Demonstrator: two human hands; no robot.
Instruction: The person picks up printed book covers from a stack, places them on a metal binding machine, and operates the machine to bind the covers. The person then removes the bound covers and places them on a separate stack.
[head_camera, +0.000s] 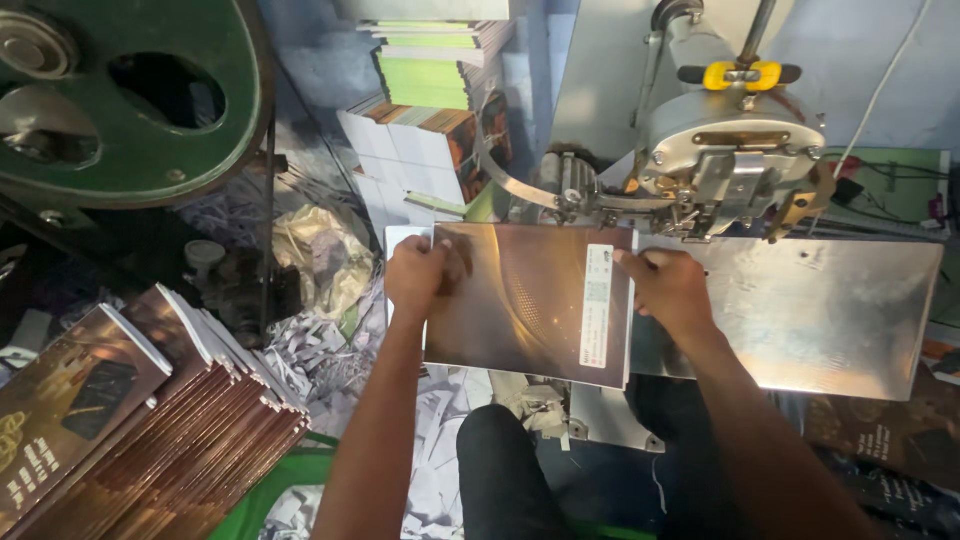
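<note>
Left hand (415, 278): fingers pinched on the near-left edge of the booklet (520, 300).
Right hand (668, 288): fingers pressed together, clamping the right edge beside the white label strip (597, 305).
Booklet: flat between both hands, long axis left to right, far edge toward the stitching head (725, 160).
Plate (830, 310): metal, just right of the right-hand fingers.
Stack (150, 420): brown booklets, well left of the left-hand fingers.

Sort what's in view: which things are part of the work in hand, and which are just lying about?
In use:
- brown glossy booklet, held at both edges
- left hand
- right hand
- stitching machine head
- metal work plate

Lying about:
- stack of brown booklets
- green flywheel
- paper trimmings
- green-edged stacks
</note>
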